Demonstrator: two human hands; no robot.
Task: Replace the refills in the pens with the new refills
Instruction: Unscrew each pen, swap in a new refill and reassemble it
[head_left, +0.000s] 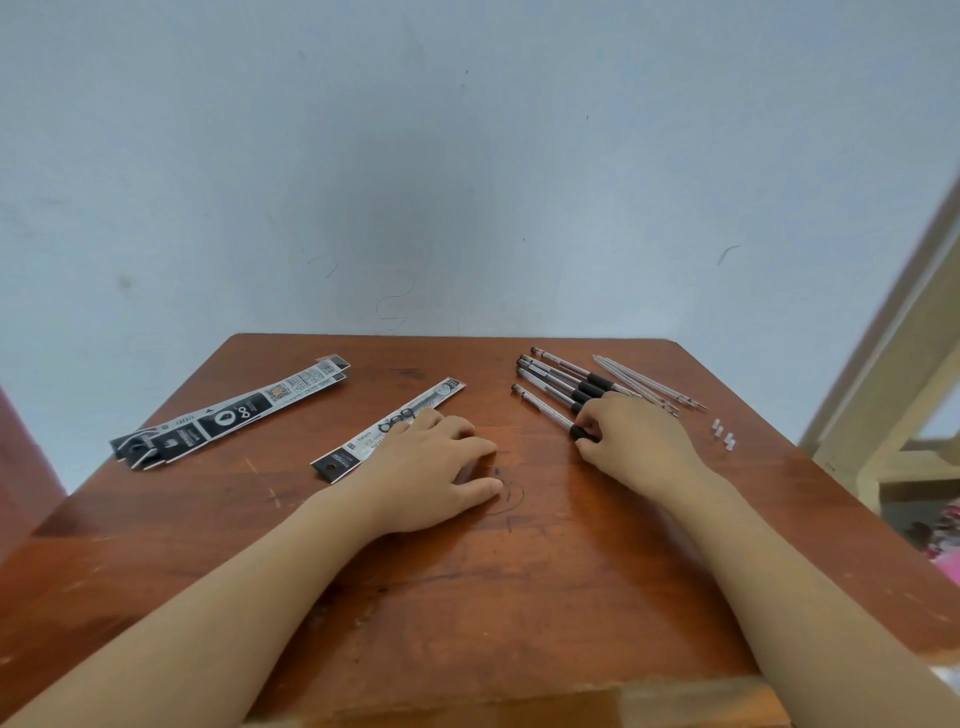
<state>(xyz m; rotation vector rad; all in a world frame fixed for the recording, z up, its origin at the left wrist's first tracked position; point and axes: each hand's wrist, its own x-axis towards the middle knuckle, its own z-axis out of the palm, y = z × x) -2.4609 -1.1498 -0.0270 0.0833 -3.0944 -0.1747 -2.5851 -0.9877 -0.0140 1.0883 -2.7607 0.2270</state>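
On the far left of the table (467, 597) lie a few black and white packs (228, 410), one on top of another. I think they are put there to be out of the way. I cannot tell if they are full or empty.

Nearer the middle is one more pack (415, 405). My left hand (431, 467) rests on its near end. The fingers are loose and almost flat and grip nothing. I think the hand lies there to stop the pack from sliding and to be ready to open it.

To the right, the pens (563, 376) lie side by side in a neat row, so each is easy to take. My right hand (634, 441) is at the nearest pen (545, 410). Its fingertips curl round the black grip and pinch it. I think this is the start of lifting that pen to open it.

Just beside the pens, farther right, lie some thin sticks (649, 385). They look like refills, but I cannot tell if they are old or new. Near the right edge sit little clear caps (723, 435), kept apart from the rest.
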